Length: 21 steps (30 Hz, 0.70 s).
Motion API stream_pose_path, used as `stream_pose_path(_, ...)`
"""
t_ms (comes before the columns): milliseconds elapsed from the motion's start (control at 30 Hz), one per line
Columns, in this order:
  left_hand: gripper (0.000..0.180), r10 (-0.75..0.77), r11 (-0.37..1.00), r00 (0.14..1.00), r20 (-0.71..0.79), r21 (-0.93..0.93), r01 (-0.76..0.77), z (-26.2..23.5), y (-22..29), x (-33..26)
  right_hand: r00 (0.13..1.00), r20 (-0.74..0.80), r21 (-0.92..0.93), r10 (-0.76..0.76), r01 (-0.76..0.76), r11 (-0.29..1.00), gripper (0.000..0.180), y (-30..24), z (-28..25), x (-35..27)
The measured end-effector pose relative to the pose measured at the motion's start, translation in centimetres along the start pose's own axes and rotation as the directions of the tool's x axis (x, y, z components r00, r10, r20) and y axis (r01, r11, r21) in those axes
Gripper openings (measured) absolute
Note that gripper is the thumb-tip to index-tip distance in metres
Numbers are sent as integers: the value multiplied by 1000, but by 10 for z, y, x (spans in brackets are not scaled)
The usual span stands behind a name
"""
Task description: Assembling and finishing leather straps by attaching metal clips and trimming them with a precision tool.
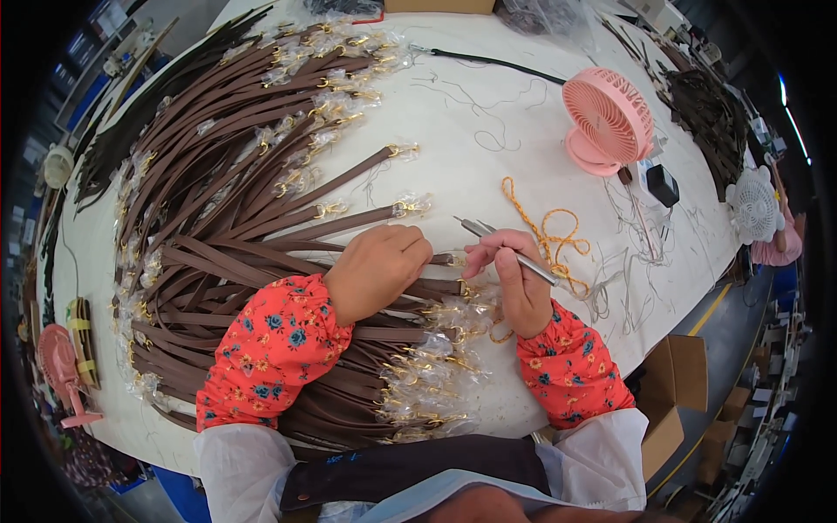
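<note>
Scene: You sit at the near edge of a white worktable (488, 122), its left half buried under brown leather straps (218, 218) fanned out so that their gold clasps point toward the middle.

Left hand: Your left hand (377, 270) is curled knuckles-up and presses down on the strap in hand (440, 259), apparently pinning it flat so the end stays put.

Right hand: Your right hand (516, 283) grasps a slim metal tool (510, 251), seemingly tweezers or thread snips, held like a pen with its tip angled up and left, away from the strap end.

Work piece: The strap end lies between your two hands, just in front of you; its clasp is wrapped in clear plastic, likely to guard the finish.

Near pile: More wrapped clasps (427, 375) bunch at the near edge, under your wrists.

Loose bits: An orange cord (545, 235) and pale thread scraps (628, 288) lie right of your right hand.

Comfort: A pink desk fan (606, 122) stands toward the far right, facing your seat.

Beyond the table: Cardboard boxes (676, 401) stand on the floor off the right edge.
</note>
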<state>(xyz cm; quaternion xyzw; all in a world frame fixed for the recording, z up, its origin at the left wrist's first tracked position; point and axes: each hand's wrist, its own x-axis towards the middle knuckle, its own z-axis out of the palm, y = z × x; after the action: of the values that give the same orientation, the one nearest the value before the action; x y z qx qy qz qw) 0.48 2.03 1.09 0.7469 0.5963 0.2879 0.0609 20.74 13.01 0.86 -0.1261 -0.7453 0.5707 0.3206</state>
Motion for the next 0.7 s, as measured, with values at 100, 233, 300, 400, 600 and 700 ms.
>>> stream_pose_path(100, 19, -83, 993, 995, 49, -80, 87, -1, -2, -3, 1000, 11, 12, -5, 4, 1000, 26, 1, 1, 1)
stream_pose_path(233, 20, -235, 898, 963, 133, -349, 267, -7, -4, 2, 996, 10, 119, 86, -87, 989, 27, 3, 2, 1)
stream_pose_path(300, 20, -238, 897, 964, 116, -356, 264, -6, -1, 2, 991, -4, 148, 132, -130, 980, 28, -1, 3, 2)
stream_pose_path(400, 19, -201, 913, 976, 79, -346, 216, -3, -1, 0, 978, -21, 206, 205, -197, 959, 29, 0, 4, 4)
stream_pose_path(600, 13, -157, 927, 978, 135, -320, 193, 0, -6, -3, 957, 33, 244, 288, -287, 926, 34, -2, -3, 4)
stream_pose_path(700, 12, -200, 903, 967, 155, -353, 243, 0, -6, -3, 944, 88, 219, 317, -329, 919, 36, -5, -4, 5)
